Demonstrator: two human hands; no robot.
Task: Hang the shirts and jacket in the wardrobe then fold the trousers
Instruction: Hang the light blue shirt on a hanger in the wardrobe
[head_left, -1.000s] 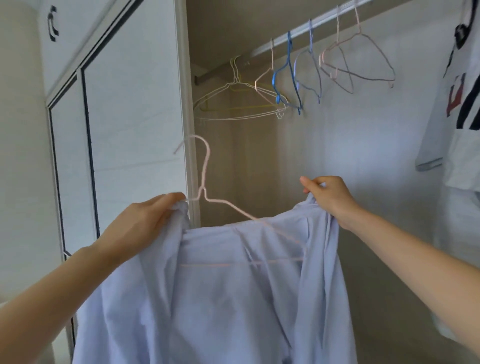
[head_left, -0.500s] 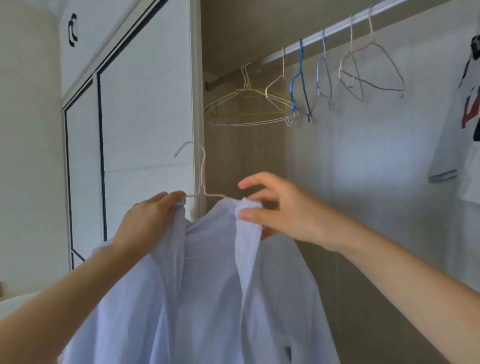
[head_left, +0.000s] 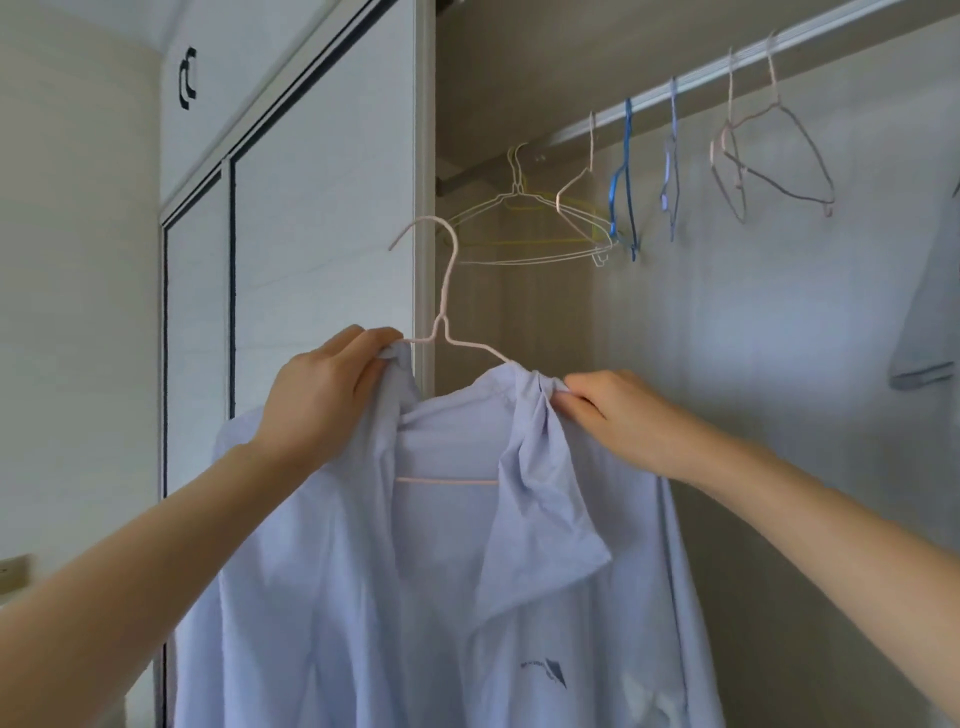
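Shirt first: it is pale blue and hangs on a thin pink wire hanger, held up in front of the open wardrobe. The left hand has its fingers curled round the cloth at one shoulder, right where the wire goes in. The right hand pinches a bunched-up bit of cloth at the other shoulder. The hook of the hanger sticks up above the fingers, between the two hands.

What could go wrong? The wire is thin and the shirt is open down the front. I think that if the right fingers let go while the cloth there is all bunched, that side could slide down off the wire. Then the shirt would hang crooked or fall. The rail is high above the fingers and off to the right. Empty hangers hang on it close together, so the hook could catch on one of them on the way up. The edge of the white door is just behind the left fingers, and the hook could bump it.

The shirt looks soft and thin, with lots of wrinkles. Its collar flops open below the right fingers. The pink bottom bar of the hanger shows through the gap under both hands. A small dark picture is printed low down on the chest. The bottom of the shirt is out of view.
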